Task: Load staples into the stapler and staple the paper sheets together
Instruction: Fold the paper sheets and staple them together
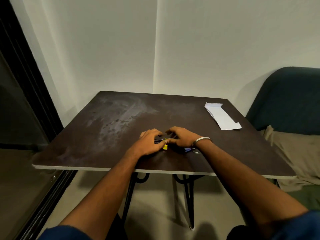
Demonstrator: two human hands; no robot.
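Note:
My left hand (149, 144) and my right hand (181, 138) meet at the middle of the dark table (107, 129), near its front edge. Between them is a small yellow and dark blue staple box (164, 147), mostly covered by my fingers. My left hand grips it from the left, and my right thumb and fingertips pinch at its right end. A small bluish-purple object (187, 149), possibly the stapler, pokes out from under my right wrist. Folded white paper sheets (222, 116) lie at the table's far right, away from both hands.
The table stands on thin black metal legs (188, 193) against a pale wall. A dark green chair (287, 101) with a beige cloth (297, 153) on its seat is close to the right edge. A dark glass door frame (26, 75) runs along the left.

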